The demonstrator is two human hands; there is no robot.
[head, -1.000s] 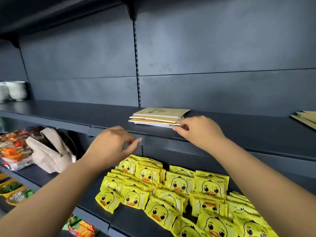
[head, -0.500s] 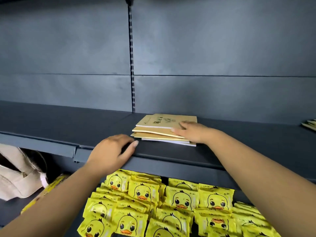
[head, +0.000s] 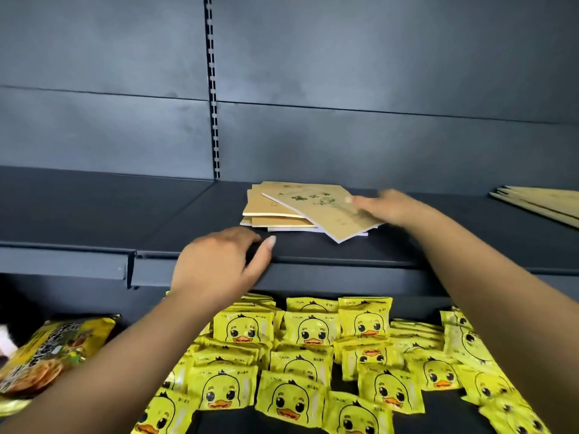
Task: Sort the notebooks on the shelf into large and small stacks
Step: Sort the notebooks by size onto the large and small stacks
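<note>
Top notebook (head: 319, 214) under right hand (head: 387, 208)

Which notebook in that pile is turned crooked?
The top notebook, the one with green print under the right hand. It sits skewed with a corner poking past the pile's front edge, while the notebooks below lie roughly squared up.

Dark shelf (head: 313, 255): notebook stack (head: 275, 214), top notebook (head: 319, 214) skewed under right hand (head: 385, 206); left hand (head: 219, 264) at edge.
</note>
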